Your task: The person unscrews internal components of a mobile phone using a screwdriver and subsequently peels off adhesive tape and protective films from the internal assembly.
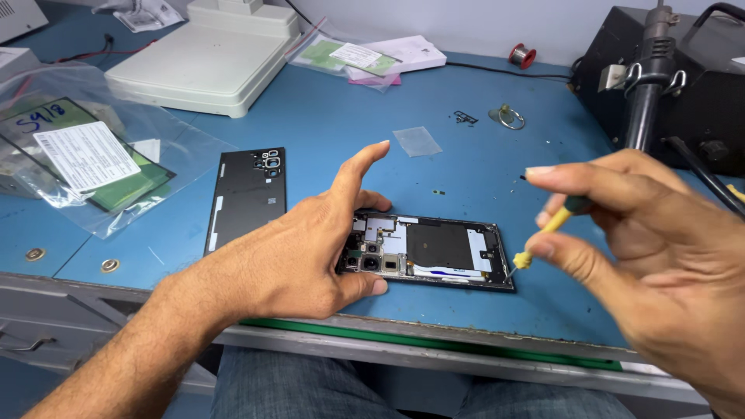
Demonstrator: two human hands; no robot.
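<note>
Near the front edge of the bench (481,101), I see the opened phone (434,252) lying flat, its insides bared; I judge it light and stiff but fragile, best gripped by its rim, never the exposed boards; my left hand (310,256) clamps its camera end, thumb and fingers on opposite edges, forefinger raised; my right hand (652,248) pinches a small yellow screwdriver (543,233), tip at the phone's near right corner; the removed back cover (247,198) lies just left of the phone; toward the left edge a clear bag (116,132) holds a green-backed part with a white label; at the back edge a smaller bag (341,56) holds flat cards.
</note>
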